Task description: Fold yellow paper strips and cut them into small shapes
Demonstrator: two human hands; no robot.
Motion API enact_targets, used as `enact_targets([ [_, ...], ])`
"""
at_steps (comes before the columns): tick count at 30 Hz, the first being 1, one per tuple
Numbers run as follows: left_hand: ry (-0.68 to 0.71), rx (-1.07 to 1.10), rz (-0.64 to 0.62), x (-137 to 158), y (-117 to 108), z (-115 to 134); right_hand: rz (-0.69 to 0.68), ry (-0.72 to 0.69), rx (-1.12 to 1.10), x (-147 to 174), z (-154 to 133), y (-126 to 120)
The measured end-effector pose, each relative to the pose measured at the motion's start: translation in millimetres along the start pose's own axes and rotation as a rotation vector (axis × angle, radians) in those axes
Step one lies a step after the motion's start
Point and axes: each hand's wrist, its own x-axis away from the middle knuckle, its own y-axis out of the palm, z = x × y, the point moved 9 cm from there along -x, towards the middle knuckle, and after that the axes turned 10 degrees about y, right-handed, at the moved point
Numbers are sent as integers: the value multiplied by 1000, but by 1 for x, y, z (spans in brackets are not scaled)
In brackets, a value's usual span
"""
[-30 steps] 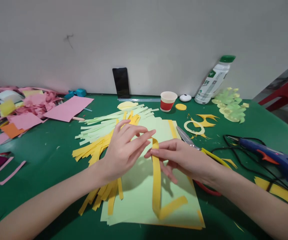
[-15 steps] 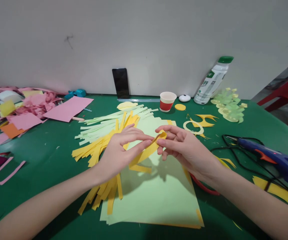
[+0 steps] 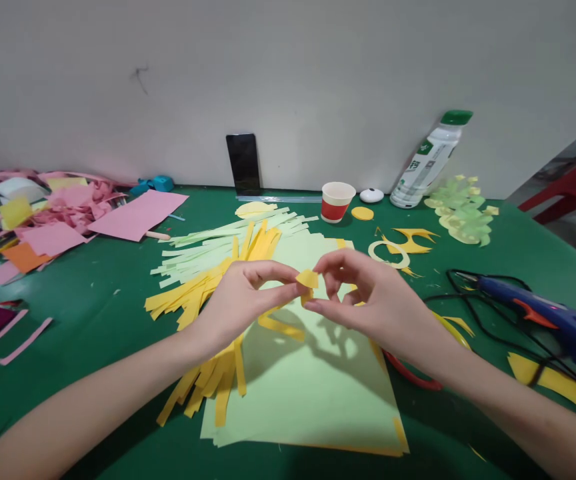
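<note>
Pinching a yellow paper strip [image 3: 307, 279] in both hands, above the light green paper stack [image 3: 313, 407]. Left hand [image 3: 248, 303] grips it between thumb and fingers; right hand [image 3: 365, 290] has thumb and index fingertip at its other side, remaining fingers curled. Strip is bent over at the fingertips; can't tell if folded or rolled. Loose length shows below the left hand, kinked; can't tell if it touches the sheets.

Left of the hands: bunch of cut yellow strips [image 3: 183, 300], fanned out, partly overlapping the stack. Pale green strips [image 3: 193, 243] just behind those. Yellow edges show along the stack's lower right.

Under the right forearm: scissors, red handle [image 3: 415, 375] and yellow handle [image 3: 455, 330] visible, rest hidden. Further right: blue glue gun [image 3: 533, 300] on its side, black cord looped beside it. Beyond the right hand: pale paper ring [image 3: 372, 255] touching yellow offcuts [image 3: 413, 241].

Back row along the wall: phone [image 3: 243, 165] leaning upright, red-and-white paper cup [image 3: 337, 203], yellow disc [image 3: 363, 213] near it, green-capped bottle [image 3: 431, 160] tilted against the wall, green paper cutouts [image 3: 463, 213] beside it. Far left: pink paper sheet [image 3: 138, 215] next to a pink scrap heap [image 3: 91, 203]. All on a green tabletop [image 3: 113, 327].
</note>
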Motion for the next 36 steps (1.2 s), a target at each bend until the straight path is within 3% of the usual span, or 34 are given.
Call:
enact_targets([
  [5, -19, 210, 42, -1, 2, -3, -182, 43, 77, 4, 0, 18],
  [14, -11, 164, -55, -2, 9, 2, -225, 121, -164, 2, 9, 9],
  [18, -7, 250, -78, 0, 13, 1, -306, 68, -263, 4, 6, 14],
  [29, -12, 267, -79, 9, 21, -6, -223, 28, -242, -2, 5, 19],
  [36, 137, 101, -214, 12, 29, 12, -243, 80, -240, -2, 9, 20],
])
